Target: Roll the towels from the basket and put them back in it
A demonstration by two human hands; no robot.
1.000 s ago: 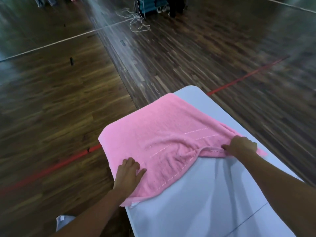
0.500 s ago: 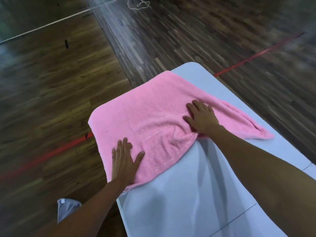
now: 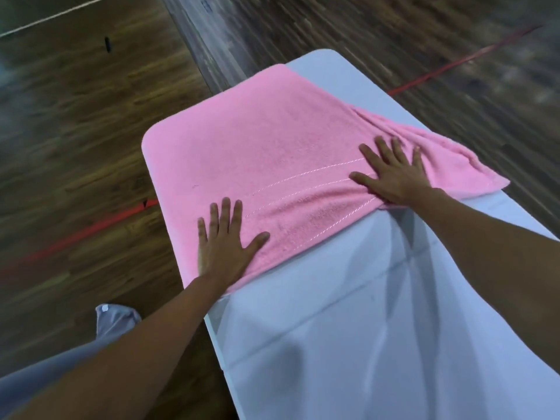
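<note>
A pink towel [image 3: 272,140] lies spread over the far end of the white table [image 3: 348,313], its left side draped over the table's left edge. My left hand [image 3: 224,244] presses flat on the towel's near left corner, fingers straight. My right hand [image 3: 391,174] lies flat on the towel's near edge toward the right, fingers spread. Beyond that hand the towel is bunched into wrinkles that run to a loose corner at the right. No basket is in view.
Dark wooden floor [image 3: 75,131] with red [image 3: 91,231] and white lines surrounds the table. The table's left edge drops off just beside my left hand. A bit of grey clothing [image 3: 115,316] shows at the lower left.
My right hand let go of the towel's right corner, moved left onto the towel and then slid flat toward the right. My left hand stayed flat on the near left corner.
</note>
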